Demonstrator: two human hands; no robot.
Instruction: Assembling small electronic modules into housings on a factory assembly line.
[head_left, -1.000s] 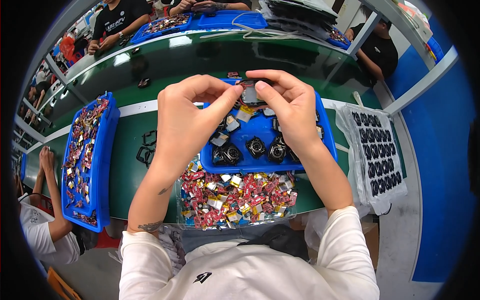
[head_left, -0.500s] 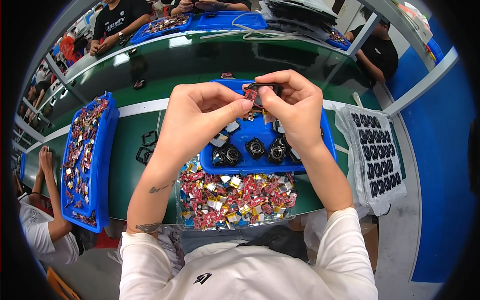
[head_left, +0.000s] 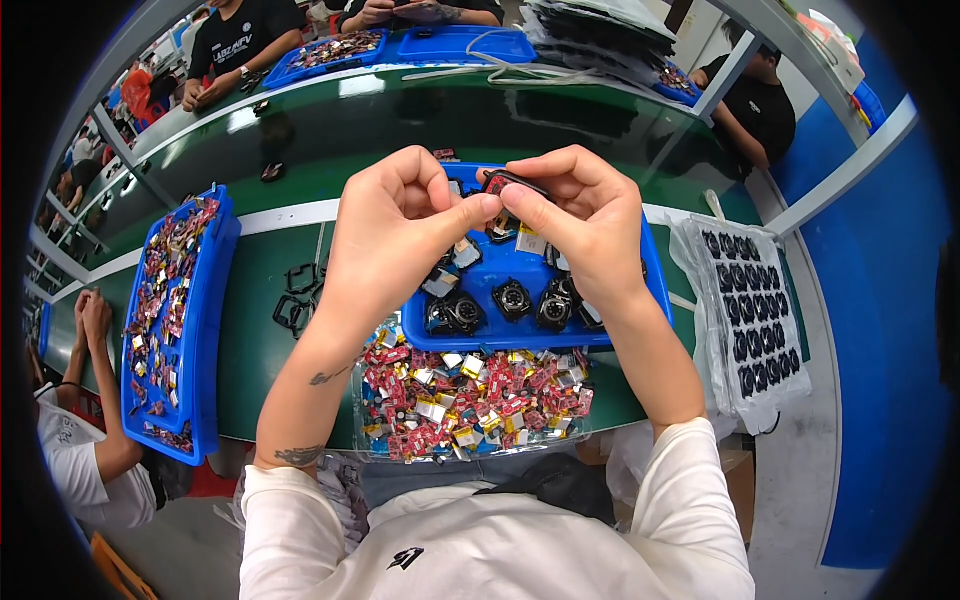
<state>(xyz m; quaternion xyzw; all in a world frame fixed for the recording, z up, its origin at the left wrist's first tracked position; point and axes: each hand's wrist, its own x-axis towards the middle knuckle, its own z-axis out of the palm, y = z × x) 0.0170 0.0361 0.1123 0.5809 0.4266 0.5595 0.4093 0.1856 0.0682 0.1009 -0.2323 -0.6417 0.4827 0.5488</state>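
Observation:
Above a blue tray (head_left: 470, 343), my right hand (head_left: 595, 215) grips a black watch case (head_left: 530, 184) between thumb and fingers. A red circuit board (head_left: 494, 184) lies against the case's left end, partly covered by my thumbs. The thumb of my left hand (head_left: 395, 210) reaches to the case's lower left edge; its index finger is curled and apart from the thumb. Just below my hands shows a white and yellow battery (head_left: 530, 242); whether it hangs from the board I cannot tell. Black watch bodies with round dials, such as this watch (head_left: 511, 297), lie in the tray.
A clear bag (head_left: 366, 440) in front of me bears many red boards with batteries. More fill a long blue bin (head_left: 228, 260) at left. Black frames (head_left: 300, 280) lie beside the tray. At right stands a white tray (head_left: 725, 380) of black watch parts. Co-workers sit around the benches.
The red board has moved from my left finger and thumb against the watch case. My left index finger has drawn back from the thumb. The case has tilted slightly in my right hand.

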